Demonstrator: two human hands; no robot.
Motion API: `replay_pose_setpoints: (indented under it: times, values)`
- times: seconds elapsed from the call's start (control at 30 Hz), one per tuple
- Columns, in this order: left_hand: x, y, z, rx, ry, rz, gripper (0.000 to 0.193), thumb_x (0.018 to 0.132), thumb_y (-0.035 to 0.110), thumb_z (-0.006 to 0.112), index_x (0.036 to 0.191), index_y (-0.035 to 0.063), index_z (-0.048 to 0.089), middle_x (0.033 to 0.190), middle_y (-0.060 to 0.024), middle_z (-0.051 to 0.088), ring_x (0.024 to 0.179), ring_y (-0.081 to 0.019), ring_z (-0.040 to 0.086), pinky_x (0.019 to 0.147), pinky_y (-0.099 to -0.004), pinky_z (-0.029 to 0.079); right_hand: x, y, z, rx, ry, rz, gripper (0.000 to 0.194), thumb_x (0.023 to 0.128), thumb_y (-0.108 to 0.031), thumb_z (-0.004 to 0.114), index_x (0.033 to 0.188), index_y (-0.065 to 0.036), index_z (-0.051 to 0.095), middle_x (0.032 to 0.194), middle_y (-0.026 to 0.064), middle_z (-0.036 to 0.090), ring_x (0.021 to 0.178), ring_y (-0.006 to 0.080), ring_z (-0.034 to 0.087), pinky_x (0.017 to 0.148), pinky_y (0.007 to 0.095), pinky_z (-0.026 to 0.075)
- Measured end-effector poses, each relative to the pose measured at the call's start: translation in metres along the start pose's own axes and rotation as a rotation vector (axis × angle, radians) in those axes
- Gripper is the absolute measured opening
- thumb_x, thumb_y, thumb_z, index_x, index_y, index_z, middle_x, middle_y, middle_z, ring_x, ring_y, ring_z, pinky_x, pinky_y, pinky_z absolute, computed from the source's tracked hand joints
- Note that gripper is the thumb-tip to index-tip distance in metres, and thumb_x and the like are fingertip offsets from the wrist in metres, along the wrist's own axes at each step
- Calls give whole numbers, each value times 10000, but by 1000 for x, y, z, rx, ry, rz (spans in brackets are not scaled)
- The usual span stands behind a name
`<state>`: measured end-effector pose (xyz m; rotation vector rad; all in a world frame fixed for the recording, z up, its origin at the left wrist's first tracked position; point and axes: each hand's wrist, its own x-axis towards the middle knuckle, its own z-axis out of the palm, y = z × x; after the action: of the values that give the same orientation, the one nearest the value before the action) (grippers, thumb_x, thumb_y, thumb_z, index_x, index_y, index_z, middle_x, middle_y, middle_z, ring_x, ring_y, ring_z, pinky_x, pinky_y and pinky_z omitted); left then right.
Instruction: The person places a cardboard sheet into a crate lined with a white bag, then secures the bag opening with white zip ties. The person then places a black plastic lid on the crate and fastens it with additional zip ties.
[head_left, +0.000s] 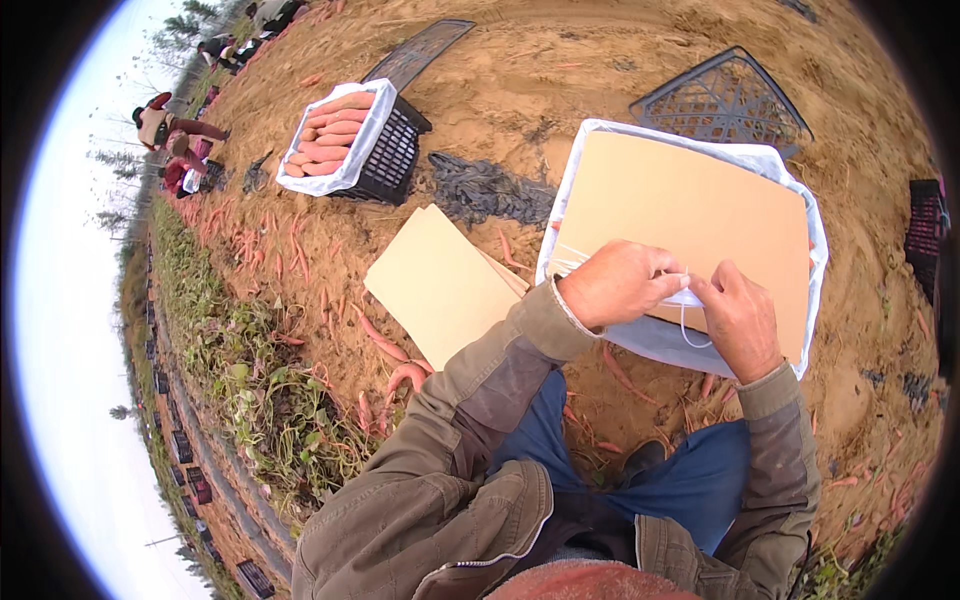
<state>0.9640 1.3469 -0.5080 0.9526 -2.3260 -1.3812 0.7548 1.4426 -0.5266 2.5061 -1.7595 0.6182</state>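
Note:
My left hand (624, 280) and my right hand (738, 315) meet over a tan cardboard sheet (690, 195). Between their fingertips is a thin white plastic strip (685, 330), pinched from both sides, with a loop hanging below. More white strands (568, 258) stick out behind my left hand. Beneath the sheet is a crate lined with white film (819, 247), its liner showing around the cardboard. Bits of orange-pink produce peek out at the liner's edges; most of the contents are hidden.
Loose cardboard sheets (442, 289) lie left of the crate. Beyond them, a black plastic crate (386, 154) holds sweet potatoes (334, 135). Black lattice lids (724, 101) rest on the soil near both crates. Sweet potatoes (382, 337) and vines (277, 390) cover ground at left; people (169, 131) work farther off.

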Motion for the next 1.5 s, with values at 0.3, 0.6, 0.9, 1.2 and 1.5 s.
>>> replay_pose_setpoints:
  times: [0.3,0.6,0.9,1.2,1.5]
  values:
    - [7,-14,10,-325,-48,-196,270,989,261,683,1054,8,751,776,-121,696,662,-192,661,632,-365,535,1,0,5,14,-58,-28,202,850,-47,675,1032,-111,734,825,88,521,708,259,633,592,414,508]
    - [18,-33,28,-226,264,52,219,982,220,668,962,8,718,849,-150,725,766,-249,705,736,-388,558,-3,0,12,388,-124,88,180,808,-1,713,981,-48,727,830,121,566,715,312,622,634,430,496]
    - [20,-37,44,108,409,289,166,962,187,671,963,33,732,918,-128,716,842,-352,703,766,-441,575,3,-3,3,804,-383,432,487,831,-45,813,1280,31,642,941,112,688,876,186,658,765,351,529]
    - [17,-29,44,47,275,332,173,962,217,699,977,52,750,903,-114,705,856,-336,710,767,-434,575,-4,8,22,1361,-294,609,381,1027,-118,668,1372,30,602,1028,11,700,960,112,620,849,286,507]
    - [15,-21,39,103,390,365,140,951,170,693,917,39,732,870,-105,680,829,-340,693,727,-427,559,-8,13,24,1168,-320,659,308,1082,-172,616,1302,34,679,1136,8,713,1031,80,608,898,256,501]
